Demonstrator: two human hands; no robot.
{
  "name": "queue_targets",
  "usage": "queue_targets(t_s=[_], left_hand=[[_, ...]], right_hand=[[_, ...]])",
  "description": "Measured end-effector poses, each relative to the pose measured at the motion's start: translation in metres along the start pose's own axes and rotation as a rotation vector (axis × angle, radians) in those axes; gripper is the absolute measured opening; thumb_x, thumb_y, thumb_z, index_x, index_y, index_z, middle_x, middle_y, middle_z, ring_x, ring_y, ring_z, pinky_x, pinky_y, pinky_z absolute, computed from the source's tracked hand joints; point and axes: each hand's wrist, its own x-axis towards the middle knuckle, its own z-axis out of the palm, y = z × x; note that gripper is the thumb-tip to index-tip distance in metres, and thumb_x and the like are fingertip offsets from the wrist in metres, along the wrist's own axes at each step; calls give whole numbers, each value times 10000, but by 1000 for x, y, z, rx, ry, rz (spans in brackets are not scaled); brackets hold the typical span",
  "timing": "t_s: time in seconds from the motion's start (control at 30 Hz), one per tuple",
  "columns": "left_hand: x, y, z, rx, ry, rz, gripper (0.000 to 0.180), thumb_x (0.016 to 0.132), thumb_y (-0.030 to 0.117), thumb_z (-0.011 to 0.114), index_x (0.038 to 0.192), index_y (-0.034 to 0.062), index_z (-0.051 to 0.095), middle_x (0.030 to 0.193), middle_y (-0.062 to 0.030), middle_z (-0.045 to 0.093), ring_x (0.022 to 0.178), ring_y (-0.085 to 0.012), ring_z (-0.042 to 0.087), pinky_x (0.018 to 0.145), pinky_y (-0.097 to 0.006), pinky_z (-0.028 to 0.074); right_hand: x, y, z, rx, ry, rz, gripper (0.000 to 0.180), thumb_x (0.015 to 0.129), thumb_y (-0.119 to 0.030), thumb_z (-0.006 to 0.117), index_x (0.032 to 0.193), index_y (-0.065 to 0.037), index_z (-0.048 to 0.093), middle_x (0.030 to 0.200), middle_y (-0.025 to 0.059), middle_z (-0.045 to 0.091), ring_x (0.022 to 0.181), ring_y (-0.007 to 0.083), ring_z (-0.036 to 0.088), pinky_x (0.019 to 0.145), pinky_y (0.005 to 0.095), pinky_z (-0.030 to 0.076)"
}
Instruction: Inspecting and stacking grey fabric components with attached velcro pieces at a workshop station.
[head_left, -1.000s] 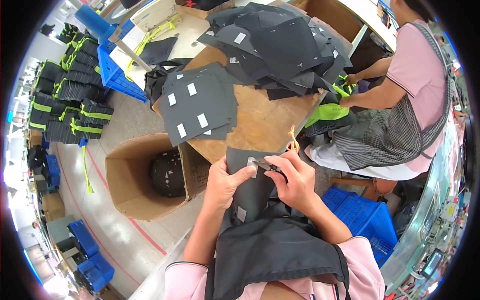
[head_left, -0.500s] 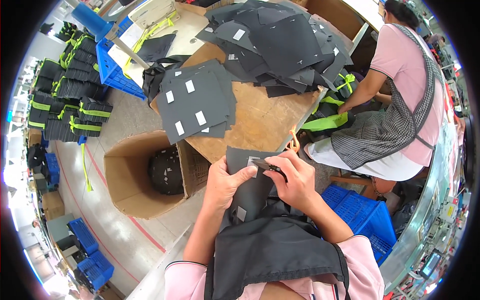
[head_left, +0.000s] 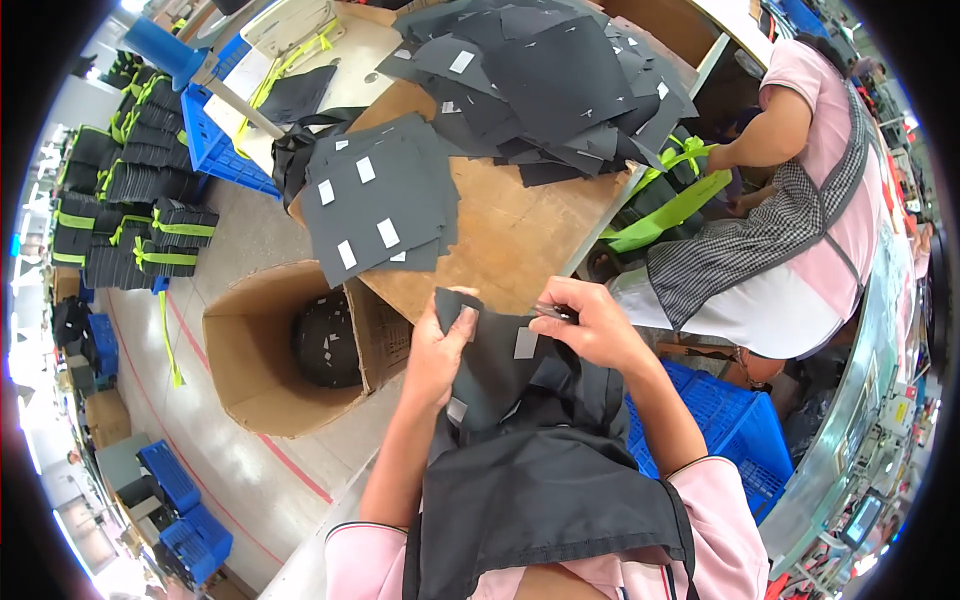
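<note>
My left hand point(head_left: 436, 350) is closed on the folded upper corner of a dark grey fabric panel point(head_left: 490, 355), thumb on top. The panel hangs above my lap and carries small white patches, one of them a white rectangle point(head_left: 525, 343) on its right side. My right hand point(head_left: 598, 325) is closed round small dark thread snips point(head_left: 557, 312), just right of that rectangle. The snips' blades are mostly hidden by my fingers. Ahead on the wooden table point(head_left: 500, 240) lies a stack of grey panels point(head_left: 370, 205) with white patches.
A big heap of dark panels point(head_left: 560, 80) covers the table's far side. An open cardboard box point(head_left: 250, 350) with dark material inside stands left. Blue crates point(head_left: 700, 410) are at my right. A co-worker point(head_left: 820, 180) sits at the right, handling bright green strips point(head_left: 670, 215). Tied bundles point(head_left: 150, 160) stand far left.
The snips have moved right, off the white patch near my left thumb. My left hand now folds the panel's upper corner, and another white patch shows. The co-worker's arm has risen with a green strip.
</note>
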Motion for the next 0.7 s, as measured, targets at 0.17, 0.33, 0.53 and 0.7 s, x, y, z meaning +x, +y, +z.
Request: queue_targets(t_s=[0.17, 0.33, 0.53, 0.7], left_hand=[[-5, 11, 10, -117, -122, -49, 374, 768, 230, 726, 1036, 45, 542, 842, 14, 546, 774, -71, 519, 695, -214, 421], [0, 6, 1, -149, -39, -196, 262, 751, 189, 738, 908, 48, 582, 793, 6, 578, 728, -85, 540, 683, -233, 436], [-4, 7, 12, -169, 19, -155, 240, 759, 170, 729, 912, 65, 578, 804, 13, 578, 742, -82, 534, 696, -228, 425], [-6, 12, 17, -165, 61, -134, 225, 762, 144, 724, 919, 67, 582, 809, 11, 579, 743, -78, 531, 701, -222, 419]], right_hand=[[6, 6, 17, 118, 16, 159, 177, 737, -96, 675, 788, 14, 547, 692, 88, 537, 586, 146, 476, 535, 283, 381], [-16, 3, 33, -163, 424, -205, 273, 710, -75, 686, 943, -41, 550, 837, 76, 535, 577, 191, 534, 526, 284, 436], [-30, 5, 34, -423, 411, -284, 311, 666, -91, 710, 946, -79, 576, 805, 62, 533, 586, 217, 552, 504, 304, 434], [-24, 5, 35, -530, 437, -442, 285, 656, -44, 704, 924, -52, 610, 756, 90, 541, 581, 235, 546, 508, 311, 445]])
